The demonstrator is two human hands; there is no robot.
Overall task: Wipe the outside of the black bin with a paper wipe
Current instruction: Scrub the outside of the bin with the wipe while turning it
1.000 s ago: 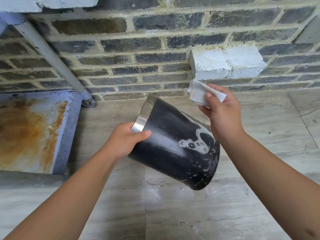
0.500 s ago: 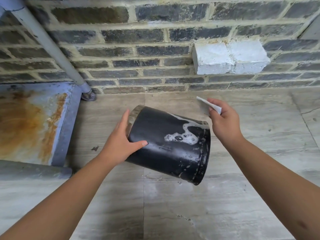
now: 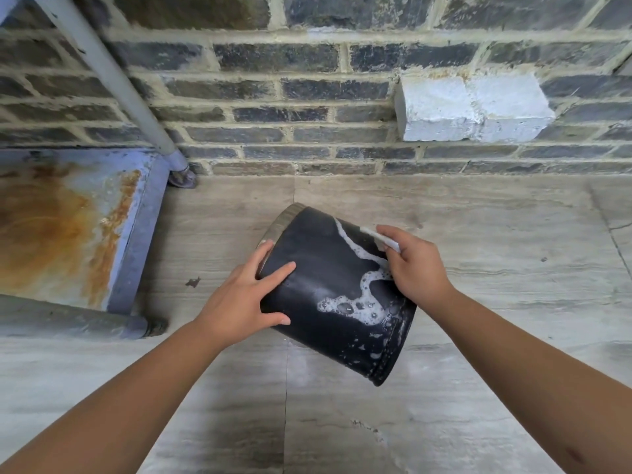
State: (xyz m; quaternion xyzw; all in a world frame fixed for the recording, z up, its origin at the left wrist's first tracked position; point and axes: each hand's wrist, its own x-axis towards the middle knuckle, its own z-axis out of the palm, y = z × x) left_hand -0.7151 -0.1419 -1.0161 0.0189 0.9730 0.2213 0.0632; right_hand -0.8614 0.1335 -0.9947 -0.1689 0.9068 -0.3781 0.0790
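Centrally: black bin (image 3: 328,285), tipped on its side over the stone floor (image 3: 478,388), metal rim (image 3: 278,222) toward the brick wall (image 3: 307,97). Foam streak (image 3: 359,302) unwiped; task barely begun. Left hand (image 3: 244,299) spread flat, steadying the bin. Right hand (image 3: 415,265) pinches paper wipe (image 3: 384,239), seemingly touching the bin's side.

Your black bin (image 3: 318,268): silver rim, white foam streaks. Your paper wipe (image 3: 384,240): white. Floor (image 3: 478,388): grey-beige, streaked grain. Wall (image 3: 307,97): dark grey bricks, pale mortar, one whitewashed block (image 3: 472,107). Metal plate (image 3: 68,227): blue-grey, orange rust.
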